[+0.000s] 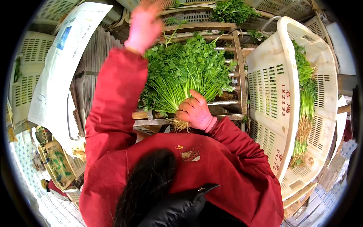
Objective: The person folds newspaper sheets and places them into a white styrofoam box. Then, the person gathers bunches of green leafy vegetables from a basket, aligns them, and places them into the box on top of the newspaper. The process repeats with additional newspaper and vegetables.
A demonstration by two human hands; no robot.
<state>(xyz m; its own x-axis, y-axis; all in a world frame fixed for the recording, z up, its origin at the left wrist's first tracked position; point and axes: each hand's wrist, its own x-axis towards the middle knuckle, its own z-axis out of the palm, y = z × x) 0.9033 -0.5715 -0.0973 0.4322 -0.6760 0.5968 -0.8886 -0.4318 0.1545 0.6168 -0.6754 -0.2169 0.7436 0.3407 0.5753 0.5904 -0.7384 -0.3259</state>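
My right hand [194, 111] grips the herb bunch [185, 72] at its stems, over the near edge of the metal rack [234, 56]. My left hand [143, 24] is raised, blurred; I cannot tell its grip.

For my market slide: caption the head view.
Right hand grips a leafy green herb bunch by its stems; left hand is raised.

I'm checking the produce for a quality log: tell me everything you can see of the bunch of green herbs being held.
The bunch of green herbs is leafy and fresh-looking: small bright green leaves fan out wide at the top, thin pale green stems gather tightly below, and pale stringy roots hang out beneath the grip. The right hand clasps it at the stem base. It stands roughly upright over a metal rack. The raised left hand is blurred, apart from it.
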